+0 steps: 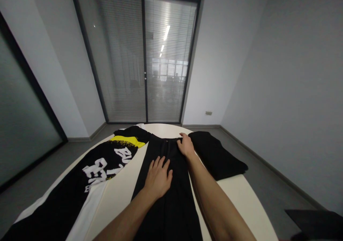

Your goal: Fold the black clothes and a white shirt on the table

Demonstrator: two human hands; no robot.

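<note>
A pair of black trousers point(171, 201) lies lengthwise down the middle of a white round table point(120, 194), waistband at the far end. My left hand point(158, 176) rests flat on the cloth with its fingers stretched out. My right hand point(185, 146) sits further away at the waistband, its fingers curled on the cloth at the top right corner. Both forearms reach in from the near edge.
A black, white and yellow printed garment point(88, 180) is spread along the left of the table. A folded black garment point(217, 153) lies at the right. Glass doors with blinds point(144, 58) stand beyond the table. A dark object point(316, 223) sits low at the right.
</note>
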